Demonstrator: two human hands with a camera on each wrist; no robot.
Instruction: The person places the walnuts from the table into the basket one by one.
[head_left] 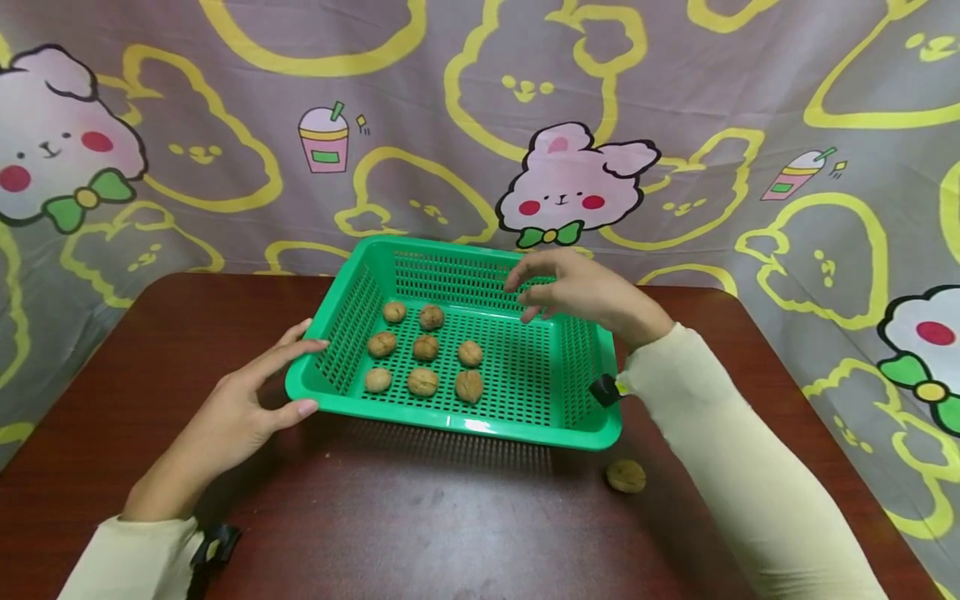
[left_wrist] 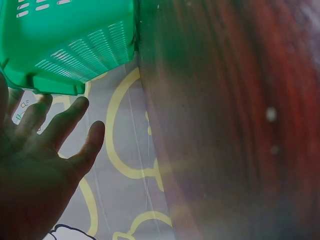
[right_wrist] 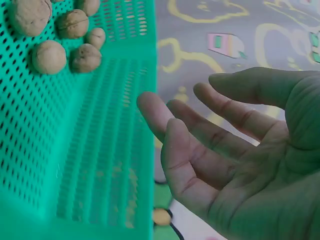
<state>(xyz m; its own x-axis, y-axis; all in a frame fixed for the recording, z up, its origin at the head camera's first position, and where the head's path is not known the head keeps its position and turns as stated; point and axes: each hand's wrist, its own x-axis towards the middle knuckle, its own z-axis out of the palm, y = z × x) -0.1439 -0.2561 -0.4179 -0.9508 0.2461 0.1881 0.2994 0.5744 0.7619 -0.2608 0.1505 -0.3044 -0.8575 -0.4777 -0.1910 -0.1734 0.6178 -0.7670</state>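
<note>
A green plastic basket [head_left: 465, 427] with slotted walls stands on the table. Several walnuts [head_left: 423, 382] lie spread over its left and middle floor. My left hand [head_left: 236, 408] rests at the basket's left front corner, the index finger over the rim and the thumb against the corner. In the left wrist view its fingers [left_wrist: 65, 122] stretch out, some touching the rim. My right hand [head_left: 585, 292] hovers over the basket's right back part, fingers loosely bent with nothing between them. The right wrist view shows the same bare palm beside the basket wall [right_wrist: 100, 150].
One walnut [head_left: 626, 476] lies on the dark red wooden table [head_left: 420, 517], just outside the basket's right front corner. Behind the table hangs a grey cloth [head_left: 420, 108] with rabbit and cup prints. Each wrist carries a black strap piece.
</note>
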